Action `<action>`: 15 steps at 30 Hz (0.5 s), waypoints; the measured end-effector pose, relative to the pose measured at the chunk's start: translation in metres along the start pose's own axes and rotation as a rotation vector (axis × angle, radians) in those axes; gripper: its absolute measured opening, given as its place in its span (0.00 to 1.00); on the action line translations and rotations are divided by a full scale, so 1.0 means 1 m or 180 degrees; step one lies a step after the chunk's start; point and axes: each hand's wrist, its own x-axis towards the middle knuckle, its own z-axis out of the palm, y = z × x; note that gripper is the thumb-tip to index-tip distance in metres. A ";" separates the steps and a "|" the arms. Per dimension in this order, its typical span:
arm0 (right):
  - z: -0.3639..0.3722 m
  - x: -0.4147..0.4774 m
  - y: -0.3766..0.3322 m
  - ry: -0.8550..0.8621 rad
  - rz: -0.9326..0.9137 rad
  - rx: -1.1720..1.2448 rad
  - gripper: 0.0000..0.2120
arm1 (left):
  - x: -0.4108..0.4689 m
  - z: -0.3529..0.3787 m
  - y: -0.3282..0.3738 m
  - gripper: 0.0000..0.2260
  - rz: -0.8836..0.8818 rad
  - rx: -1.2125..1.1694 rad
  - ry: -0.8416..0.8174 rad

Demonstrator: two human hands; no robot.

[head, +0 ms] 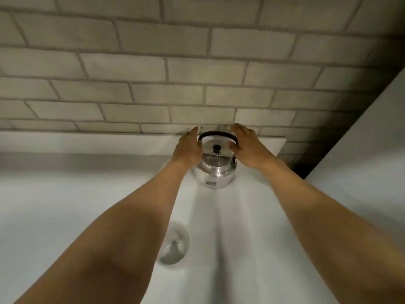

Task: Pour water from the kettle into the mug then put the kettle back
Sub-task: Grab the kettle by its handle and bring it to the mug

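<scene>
A shiny steel kettle (213, 172) with a black arched handle and a black lid knob stands on the white counter (65, 205) near the wall. My left hand (188, 148) rests against the kettle's left side at the handle's end. My right hand (247, 145) is on the right side, thumb touching the handle's right end. Both hands have fingers spread around the kettle; I cannot tell how firm the hold is. A clear glass mug (174, 244) stands on the counter nearer to me, partly hidden by my left forearm.
A pale brick wall (175, 73) rises right behind the kettle. A white vertical panel (361, 139) closes the right side. A low white ledge (109, 141) runs along the foot of the wall.
</scene>
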 end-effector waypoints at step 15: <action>0.010 0.015 -0.005 0.0202 -0.0083 0.1166 0.12 | -0.011 0.008 -0.006 0.14 0.0038 0.0260 0.0122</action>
